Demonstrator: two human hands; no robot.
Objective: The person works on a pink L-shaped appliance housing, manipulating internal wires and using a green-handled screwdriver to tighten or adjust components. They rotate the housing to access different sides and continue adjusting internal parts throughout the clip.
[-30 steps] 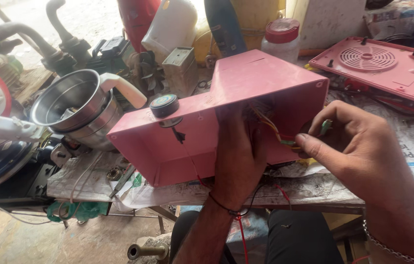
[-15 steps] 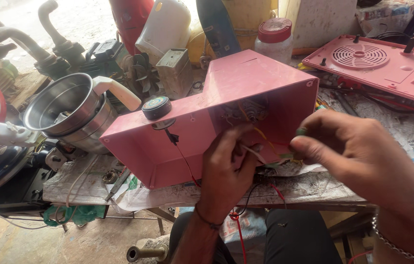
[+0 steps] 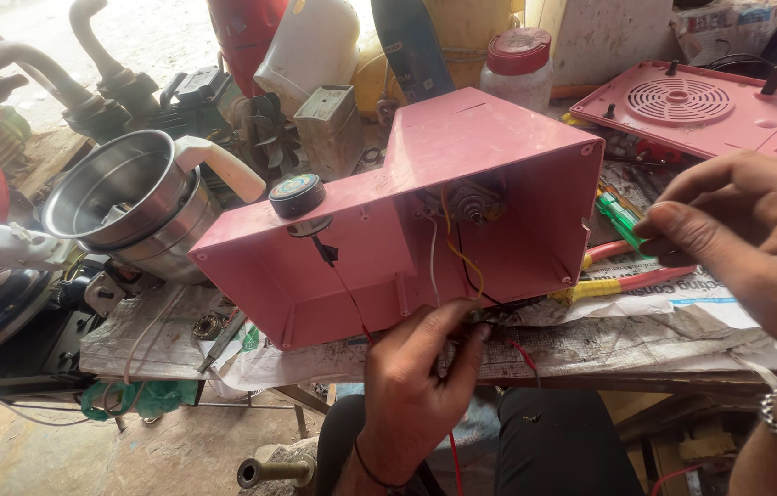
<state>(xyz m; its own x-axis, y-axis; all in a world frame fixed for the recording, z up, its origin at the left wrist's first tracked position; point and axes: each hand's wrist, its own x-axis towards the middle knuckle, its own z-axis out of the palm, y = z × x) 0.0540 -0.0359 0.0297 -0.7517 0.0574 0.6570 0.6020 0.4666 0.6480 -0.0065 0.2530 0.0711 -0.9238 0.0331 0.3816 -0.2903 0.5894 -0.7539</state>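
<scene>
Left hand (image 3: 416, 381): pinches wires (image 3: 489, 315) at pink housing (image 3: 462, 174) edge.
Right hand (image 3: 747, 234): curled, fingertips closed; contents hidden.
Green screwdriver (image 3: 618, 219): beside right fingertips, partly covered.

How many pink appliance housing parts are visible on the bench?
2: the open pink housing at centre, above the left hand, and a flat vented pink panel top right. Others may be hidden.

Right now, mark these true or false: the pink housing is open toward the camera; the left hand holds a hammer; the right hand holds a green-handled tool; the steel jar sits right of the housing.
The pink housing is open toward the camera: true.
The left hand holds a hammer: false, it pinches wires at the housing's edge.
The right hand holds a green-handled tool: true.
The steel jar sits right of the housing: false, left.
</scene>
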